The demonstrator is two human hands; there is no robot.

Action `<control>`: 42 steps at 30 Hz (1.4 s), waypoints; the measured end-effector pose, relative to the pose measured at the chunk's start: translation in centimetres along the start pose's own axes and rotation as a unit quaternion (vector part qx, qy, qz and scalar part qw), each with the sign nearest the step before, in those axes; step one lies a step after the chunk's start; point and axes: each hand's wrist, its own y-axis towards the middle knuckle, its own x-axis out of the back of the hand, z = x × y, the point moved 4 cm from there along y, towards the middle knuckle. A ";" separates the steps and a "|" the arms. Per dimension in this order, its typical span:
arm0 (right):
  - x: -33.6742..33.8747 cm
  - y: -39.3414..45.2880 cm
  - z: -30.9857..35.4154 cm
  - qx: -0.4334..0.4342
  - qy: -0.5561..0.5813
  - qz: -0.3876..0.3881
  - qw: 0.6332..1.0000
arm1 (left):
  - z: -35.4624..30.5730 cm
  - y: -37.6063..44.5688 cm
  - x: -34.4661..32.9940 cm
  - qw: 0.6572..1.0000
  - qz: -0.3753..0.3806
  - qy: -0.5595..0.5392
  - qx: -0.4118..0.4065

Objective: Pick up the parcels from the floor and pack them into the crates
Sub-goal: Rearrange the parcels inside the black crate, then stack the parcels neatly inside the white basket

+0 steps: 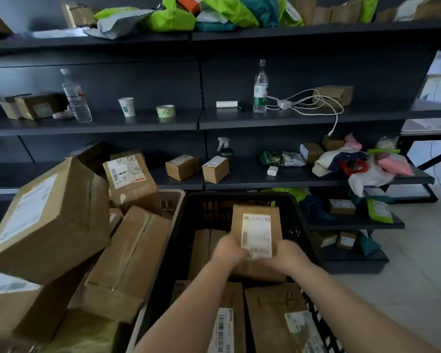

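A small brown cardboard parcel (257,225) with a white shipping label is held upright over the black plastic crate (188,212). My left hand (228,250) grips its lower left edge and my right hand (289,256) grips its lower right edge. Inside the crate lie other brown parcels, two of them at the near end (272,309). To the left a beige crate (174,197) is heaped with larger cardboard boxes (49,220).
Dark metal shelving (199,123) stands behind the crates, carrying bottles, a paper cup, a tape roll, cables and small boxes. Low shelves on the right (354,225) hold more parcels and bags. Pale floor tiles (405,289) show at the right.
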 end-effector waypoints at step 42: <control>-6.0 -14.3 33.1 0.339 0.155 -0.151 0.916 | 13.7 -25.4 33.9 0.906 -0.412 -0.054 -0.081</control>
